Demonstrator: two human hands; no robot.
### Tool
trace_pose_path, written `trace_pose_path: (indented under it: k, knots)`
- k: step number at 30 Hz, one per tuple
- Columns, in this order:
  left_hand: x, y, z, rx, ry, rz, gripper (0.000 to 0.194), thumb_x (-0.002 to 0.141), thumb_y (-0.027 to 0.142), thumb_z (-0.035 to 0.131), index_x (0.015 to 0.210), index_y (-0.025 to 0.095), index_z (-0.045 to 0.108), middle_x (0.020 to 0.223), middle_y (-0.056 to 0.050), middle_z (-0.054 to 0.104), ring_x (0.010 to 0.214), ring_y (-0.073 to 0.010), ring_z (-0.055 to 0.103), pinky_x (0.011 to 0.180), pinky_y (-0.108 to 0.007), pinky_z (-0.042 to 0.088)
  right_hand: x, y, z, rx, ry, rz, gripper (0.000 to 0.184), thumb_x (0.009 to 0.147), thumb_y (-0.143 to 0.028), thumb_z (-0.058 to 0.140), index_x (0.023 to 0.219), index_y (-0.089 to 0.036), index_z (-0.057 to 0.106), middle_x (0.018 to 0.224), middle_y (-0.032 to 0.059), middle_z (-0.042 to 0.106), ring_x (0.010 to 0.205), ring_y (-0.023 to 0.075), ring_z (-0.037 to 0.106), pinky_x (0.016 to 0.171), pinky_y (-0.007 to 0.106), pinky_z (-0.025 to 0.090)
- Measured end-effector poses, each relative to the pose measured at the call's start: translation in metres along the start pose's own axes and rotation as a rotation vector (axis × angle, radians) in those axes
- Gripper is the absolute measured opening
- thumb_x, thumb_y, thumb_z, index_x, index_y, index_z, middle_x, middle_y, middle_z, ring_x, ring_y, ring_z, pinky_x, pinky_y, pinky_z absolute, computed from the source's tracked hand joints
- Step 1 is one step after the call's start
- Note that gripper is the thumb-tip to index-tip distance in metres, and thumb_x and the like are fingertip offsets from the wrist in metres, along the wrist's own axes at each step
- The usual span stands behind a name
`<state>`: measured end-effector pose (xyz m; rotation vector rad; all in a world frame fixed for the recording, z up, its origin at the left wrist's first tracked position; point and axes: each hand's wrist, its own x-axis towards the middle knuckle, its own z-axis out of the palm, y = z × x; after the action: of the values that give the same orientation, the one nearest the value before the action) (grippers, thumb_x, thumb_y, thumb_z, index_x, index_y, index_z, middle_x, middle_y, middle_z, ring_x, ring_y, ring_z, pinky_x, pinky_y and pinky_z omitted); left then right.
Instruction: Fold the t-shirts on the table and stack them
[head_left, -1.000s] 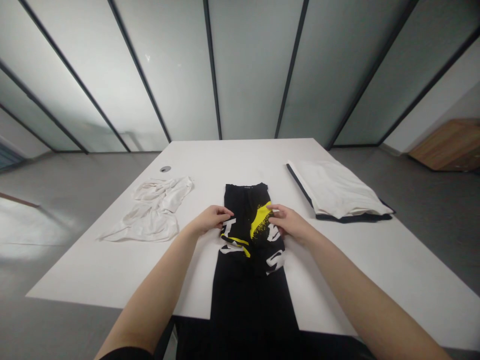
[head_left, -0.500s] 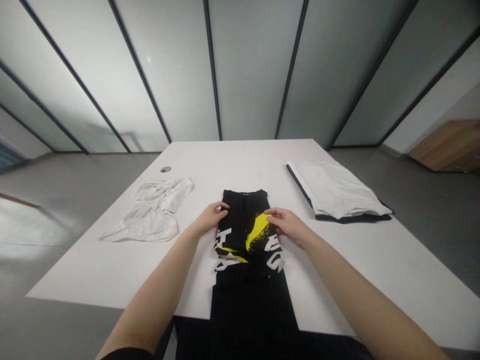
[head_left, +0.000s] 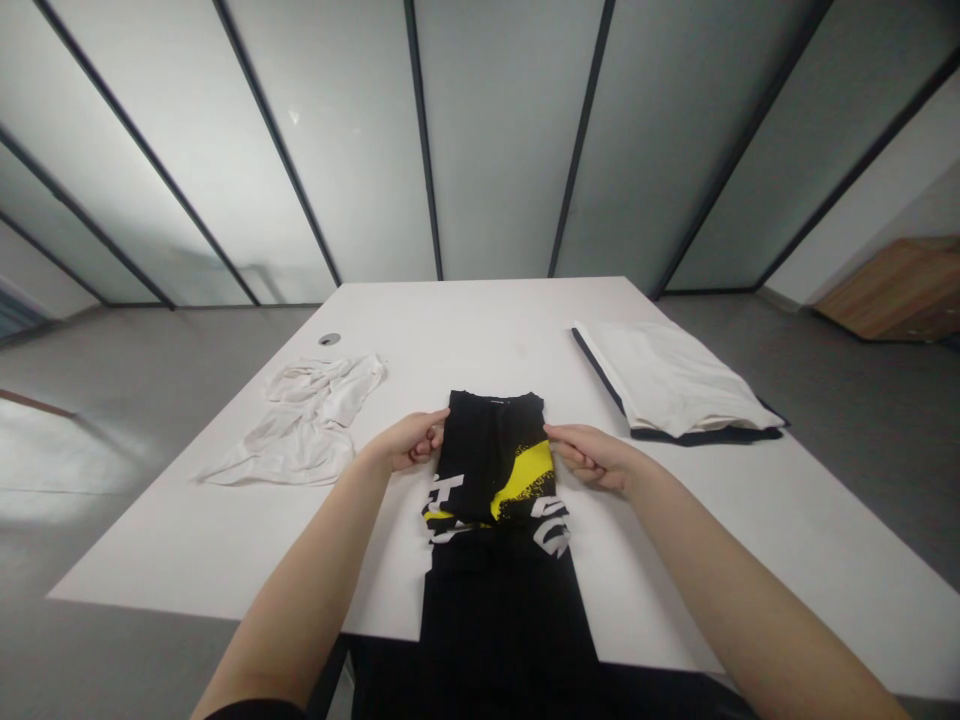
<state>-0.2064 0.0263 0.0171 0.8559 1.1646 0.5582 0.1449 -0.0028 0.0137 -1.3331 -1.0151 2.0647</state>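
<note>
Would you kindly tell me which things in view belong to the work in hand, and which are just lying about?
In use, it seems:
- black printed garment
- left hand and right hand, at its side edges
- white table, beneath it

Apparently just lying about:
- crumpled white cloth, to the left
- flat white cloth over dark cloth, to the right

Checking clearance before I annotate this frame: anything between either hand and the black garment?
Nothing visible does. The left hand and right hand meet opposite side edges of the black garment. The crumpled white cloth lies left of it, the folded white cloth right, neither in between.
</note>
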Motion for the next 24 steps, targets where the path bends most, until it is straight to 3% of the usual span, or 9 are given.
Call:
trace_pose_path:
  k: [3, 5, 7, 9, 12, 15, 21, 24]
  knots:
    - [-0.003, 0.006, -0.003, -0.221, -0.131, -0.091, 0.041, 0.103, 0.055, 0.062, 0.091, 0.016, 0.063, 0.056, 0.004, 0.057, 0.030, -0.0010, 0.031, 0.031, -0.011, 0.017, -0.001, -0.004, 0.004, 0.204, -0.014, 0.072, 0.039, 0.108, -0.043, 0.059, 0.077, -0.022, 0.050, 0.050, -0.0092, 0.046, 0.030, 0.0020, 0.024, 0.026, 0.010, 0.017]
    - [-0.003, 0.008, 0.000, -0.338, -0.159, -0.128, 0.036, 0.107, 0.051, 0.056, 0.104, 0.016, 0.063, 0.070, -0.002, 0.069, 0.034, -0.0043, 0.047, 0.031, -0.011, 0.030, -0.001, -0.006, 0.009, 0.319, -0.004, 0.075, 0.028, 0.112, -0.042, 0.053, 0.095, -0.020, 0.058, 0.067, -0.0019, 0.066, 0.035, 0.0035, 0.045, 0.030, 0.008, 0.033]
    - [0.000, 0.007, 0.005, -0.427, -0.186, -0.120, 0.034, 0.110, 0.047, 0.050, 0.118, 0.015, 0.061, 0.093, -0.012, 0.078, 0.049, -0.0106, 0.067, 0.039, -0.015, 0.048, 0.000, -0.007, 0.013, 0.393, -0.037, 0.046, 0.028, 0.113, -0.042, 0.046, 0.116, -0.019, 0.061, 0.095, 0.0084, 0.078, 0.053, 0.0084, 0.067, 0.043, 0.012, 0.053]
    - [0.005, 0.004, 0.013, -0.482, -0.231, -0.091, 0.037, 0.110, 0.045, 0.048, 0.134, 0.016, 0.055, 0.116, -0.019, 0.077, 0.071, -0.0183, 0.079, 0.055, -0.024, 0.062, 0.002, -0.007, 0.017, 0.432, -0.098, 0.014, 0.036, 0.115, -0.044, 0.040, 0.132, -0.018, 0.058, 0.119, 0.0156, 0.078, 0.076, 0.0143, 0.079, 0.060, 0.019, 0.064]
    - [0.011, -0.003, 0.021, -0.498, -0.249, -0.068, 0.048, 0.107, 0.046, 0.057, 0.146, 0.020, 0.046, 0.135, -0.023, 0.071, 0.104, -0.0287, 0.081, 0.081, -0.041, 0.068, 0.003, -0.005, 0.021, 0.450, -0.135, 0.018, 0.045, 0.115, -0.046, 0.033, 0.142, -0.016, 0.054, 0.133, 0.0195, 0.074, 0.096, 0.0212, 0.082, 0.070, 0.027, 0.069]
    - [0.014, -0.007, 0.025, -0.488, -0.223, -0.049, 0.045, 0.105, 0.047, 0.060, 0.140, 0.021, 0.049, 0.143, -0.023, 0.067, 0.119, -0.0318, 0.076, 0.095, -0.049, 0.064, 0.005, -0.002, 0.024, 0.430, -0.107, 0.029, 0.045, 0.116, -0.044, 0.033, 0.141, -0.014, 0.055, 0.136, 0.0212, 0.072, 0.105, 0.0248, 0.081, 0.077, 0.033, 0.070]
    - [0.014, -0.008, 0.025, -0.454, -0.191, -0.023, 0.026, 0.105, 0.047, 0.057, 0.113, 0.022, 0.057, 0.140, -0.018, 0.070, 0.118, -0.0294, 0.076, 0.097, -0.048, 0.063, 0.009, 0.006, 0.031, 0.388, -0.060, -0.016, 0.040, 0.114, -0.043, 0.042, 0.138, -0.018, 0.062, 0.142, 0.0189, 0.070, 0.120, 0.0268, 0.075, 0.094, 0.043, 0.068]
    - [0.016, -0.006, 0.024, -0.437, -0.207, -0.037, 0.030, 0.107, 0.047, 0.053, 0.118, 0.020, 0.059, 0.137, -0.019, 0.071, 0.114, -0.0298, 0.077, 0.095, -0.048, 0.064, 0.010, 0.004, 0.029, 0.378, -0.071, 0.016, 0.042, 0.114, -0.044, 0.040, 0.137, -0.016, 0.063, 0.142, 0.0199, 0.070, 0.121, 0.0276, 0.075, 0.092, 0.044, 0.068]
